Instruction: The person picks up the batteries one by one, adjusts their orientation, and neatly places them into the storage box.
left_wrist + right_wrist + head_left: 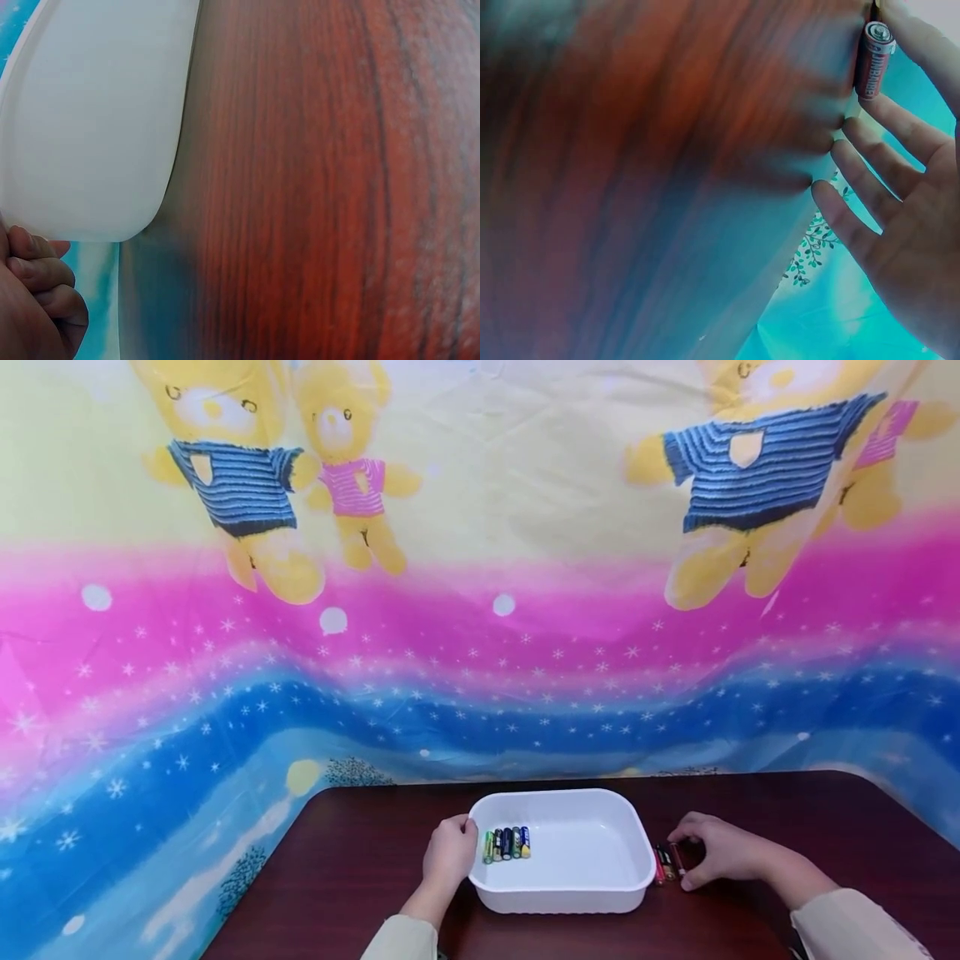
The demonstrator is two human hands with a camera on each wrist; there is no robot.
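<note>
**Currently, a row of batteries (507,843) lies inside the white tray (588,856)**

We see five batteries side by side near the left wall of the tray, in green, dark and blue wrappers, with the white floor showing to their right. Our left hand (448,853) is clamped on the tray's left rim, fingers curled. Just outside the right wall, at least three more batteries (666,862) lie close together; our right hand (723,852) pinches the outermost one, a red battery (874,61), by its ends between thumb and index finger, while the other fingers stay apart.

The tray rests on a dark reddish-brown surface (360,860) with rounded far corners. Behind it we have a printed cloth (495,643) in cream, pink and blue, with snowflakes and bears (251,485) in striped shirts.

The top edge of the head view cuts off some of the bears, and the pale sleeves (855,927) run out of view. From the left wrist we get only the tray's outside, its contents hidden. The lettering on the red battery is too small for us to read surely.
</note>
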